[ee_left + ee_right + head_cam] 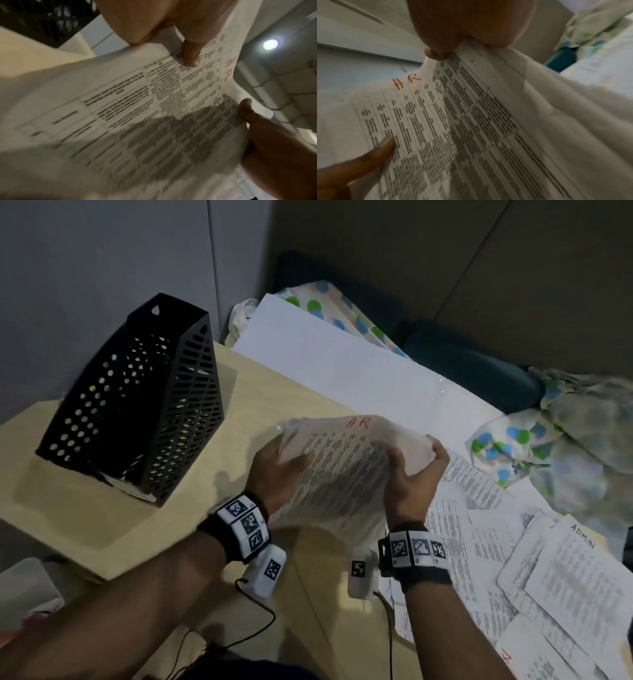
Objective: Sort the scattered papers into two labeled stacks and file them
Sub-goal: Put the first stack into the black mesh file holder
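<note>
Both hands hold up a stack of printed sheets (pixel 337 474) above the table, its top page marked "HR" in red. My left hand (pixel 279 465) grips the stack's left edge, thumb on the printed face. My right hand (pixel 416 470) grips the right edge, fingers curled behind. The same HR sheets (pixel 154 108) fill the left wrist view, and the HR sheets (pixel 471 121) fill the right wrist view too. A black perforated file holder (pixel 137 402) stands to the left on the beige table (pixel 239 392). More printed papers (pixel 513 559) lie scattered at the right, one marked "ADMIN" (pixel 582 573).
A large white sheet (pixel 342 371) lies across the table's far side. Dotted fabric (pixel 555 453) is bunched at the right, with dark blue cushions behind. Cables (pixel 260 625) hang from the wrist cameras near the table's front edge.
</note>
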Demonstrator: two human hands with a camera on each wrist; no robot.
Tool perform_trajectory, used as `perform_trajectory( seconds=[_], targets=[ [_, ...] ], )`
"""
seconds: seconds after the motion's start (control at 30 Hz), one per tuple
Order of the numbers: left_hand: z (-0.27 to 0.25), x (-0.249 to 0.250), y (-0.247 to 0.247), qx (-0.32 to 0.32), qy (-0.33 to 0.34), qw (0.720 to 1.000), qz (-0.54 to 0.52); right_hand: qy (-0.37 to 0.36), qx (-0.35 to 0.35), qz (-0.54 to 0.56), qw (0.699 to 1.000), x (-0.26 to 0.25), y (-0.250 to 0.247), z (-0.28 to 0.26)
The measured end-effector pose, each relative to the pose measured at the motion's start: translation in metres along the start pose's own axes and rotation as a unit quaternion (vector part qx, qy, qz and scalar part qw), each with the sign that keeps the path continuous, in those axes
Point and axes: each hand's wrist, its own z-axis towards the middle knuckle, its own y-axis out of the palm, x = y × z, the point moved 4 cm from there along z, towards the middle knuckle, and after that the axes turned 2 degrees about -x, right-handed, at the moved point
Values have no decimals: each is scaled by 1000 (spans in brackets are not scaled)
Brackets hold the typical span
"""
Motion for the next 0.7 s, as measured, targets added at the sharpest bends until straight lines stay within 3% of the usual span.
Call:
perform_trajectory(
  seconds=[0.1,0.23,0.33,0.4,0.47,0.57,0.7],
  targets=[
    [-8,6,-1,-21,38,999,-28,-37,23,44,998,-19,-1,-6],
    [-12,-7,-6,-69,94,990,75,0,-56,-9,998,4,11,-27],
    [-8,1,-18,-59,162,980,97,-8,-84,-56,995,5,13,-29],
    [1,19,-20,-48,252,956,139,-83,-69,-86,990,-7,12,-20],
    [8,32,-18,-49,340,914,216,-140,-83,-126,979,-20,17,-12],
    [16,37,-9,-54,337,912,227,-151,-132,-160,967,-34,33,-10],
    [16,45,3,-17,327,919,220,-221,-117,-170,953,-44,40,-16]
  ],
)
